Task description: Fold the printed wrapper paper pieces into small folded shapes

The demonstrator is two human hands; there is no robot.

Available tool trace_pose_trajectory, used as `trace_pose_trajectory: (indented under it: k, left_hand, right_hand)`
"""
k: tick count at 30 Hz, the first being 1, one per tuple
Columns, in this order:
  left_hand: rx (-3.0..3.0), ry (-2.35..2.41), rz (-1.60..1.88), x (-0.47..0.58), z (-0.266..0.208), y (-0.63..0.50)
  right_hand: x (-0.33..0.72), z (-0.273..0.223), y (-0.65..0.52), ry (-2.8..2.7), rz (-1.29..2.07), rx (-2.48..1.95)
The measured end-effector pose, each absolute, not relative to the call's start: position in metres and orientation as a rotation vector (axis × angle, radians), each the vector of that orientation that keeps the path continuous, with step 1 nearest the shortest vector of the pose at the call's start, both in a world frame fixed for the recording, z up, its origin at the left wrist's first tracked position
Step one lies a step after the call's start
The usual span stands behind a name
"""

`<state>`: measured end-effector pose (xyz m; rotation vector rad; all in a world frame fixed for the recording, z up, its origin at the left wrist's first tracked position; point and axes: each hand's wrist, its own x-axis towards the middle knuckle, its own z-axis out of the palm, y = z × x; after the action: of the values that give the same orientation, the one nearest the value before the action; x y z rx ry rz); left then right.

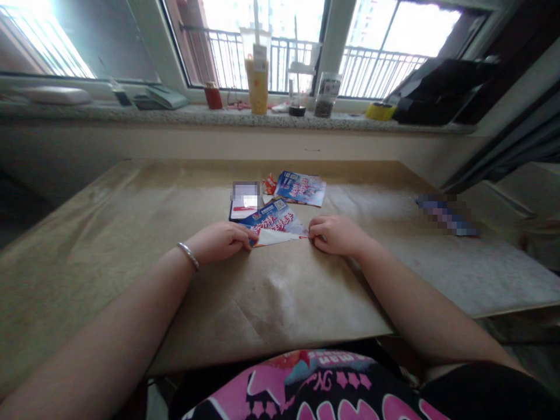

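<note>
A blue printed flyer (pixel 273 217) with red lettering and a QR code lies on the table in front of me, its near edge folded over into a white strip. My left hand (pixel 225 240), with a silver bangle at the wrist, pinches the flyer's left near corner. At the right end of the fold, the curled fingers of my right hand (pixel 335 234) grip the other corner. Just behind lies a stack of similar flyers (pixel 301 188), with a small red folded paper piece (pixel 269 184) beside it. A dark-edged flat object (pixel 245 198), partly blurred, touches the flyer's left side.
A brownish cover lies over the table (pixel 280 303). Another blurred blue printed item (pixel 448 216) is at the far right. On the windowsill (pixel 196 116) stand a tall cup of yellow drink (pixel 258 87), a red-capped jar (pixel 213 96), clear cups, yellow tape (pixel 380 111) and a black bag (pixel 437 93).
</note>
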<state>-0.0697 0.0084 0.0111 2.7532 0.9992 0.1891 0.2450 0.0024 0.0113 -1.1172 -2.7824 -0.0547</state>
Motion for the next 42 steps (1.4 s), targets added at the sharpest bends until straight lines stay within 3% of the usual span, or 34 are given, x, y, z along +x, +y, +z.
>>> trace_pose_trajectory:
  k: [14,36,42]
  left_hand:
    - [2.975,1.031,0.386,-0.047,-0.006,-0.001]
    - [2.849,0.585,0.388,-0.037,-0.003,-0.008]
    - [2.884,0.675,0.445,-0.035,-0.006,-0.008]
  right_hand:
    - [0.239,0.009,0.001,-2.601,-0.165,-1.441]
    - [0.237,-0.009,0.013,-2.439,0.135,-1.158]
    - [0.232,-0.011,0.014,-2.413,0.179,-1.228]
